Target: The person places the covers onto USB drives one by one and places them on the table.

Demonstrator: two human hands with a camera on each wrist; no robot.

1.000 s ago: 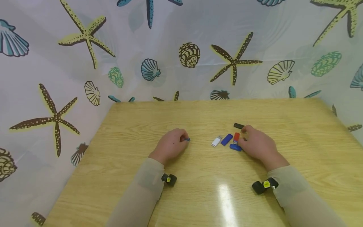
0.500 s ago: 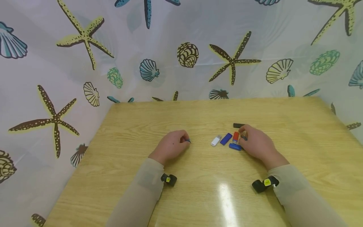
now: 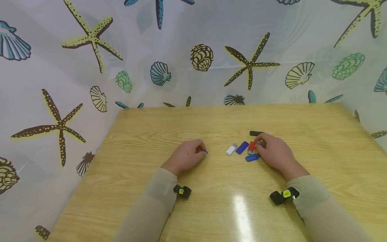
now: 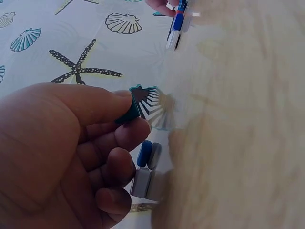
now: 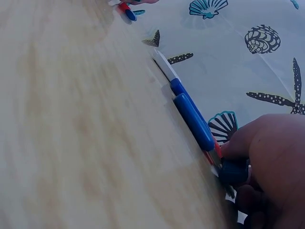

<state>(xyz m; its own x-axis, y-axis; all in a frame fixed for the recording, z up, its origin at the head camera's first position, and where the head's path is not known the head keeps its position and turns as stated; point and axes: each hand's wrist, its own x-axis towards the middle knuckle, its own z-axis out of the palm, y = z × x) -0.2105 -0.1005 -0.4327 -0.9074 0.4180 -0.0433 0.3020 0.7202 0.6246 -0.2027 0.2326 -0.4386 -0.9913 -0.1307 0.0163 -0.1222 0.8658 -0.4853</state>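
In the head view, my left hand point(image 3: 187, 155) pinches a small blue USB stick point(image 4: 127, 113) between thumb and forefinger, most of it hidden by the fingers. My right hand point(image 3: 275, 152) pinches a dark blue USB stick point(image 5: 233, 171), also largely covered. Just left of that hand lies a red USB stick point(image 3: 251, 147), with a blue USB stick point(image 3: 252, 157) in front of it. Further left, a longer blue USB stick point(image 3: 242, 147) sits beside a white USB stick point(image 3: 231, 149) with its metal plug showing. Behind the right hand is a black USB stick point(image 3: 256, 133).
All of this rests on a wooden table point(image 3: 211, 188). A white cloth point(image 3: 181, 40) with printed shells and starfish hangs behind and at the sides. The left wrist view shows a blue piece point(image 4: 144, 153) and a grey-white piece point(image 4: 140, 183) beyond the left fingers.
My left hand has shifted slightly right with its stick. My right hand stays beside the group, the stick in its fingers now slightly further back; the view itself wobbles a little.
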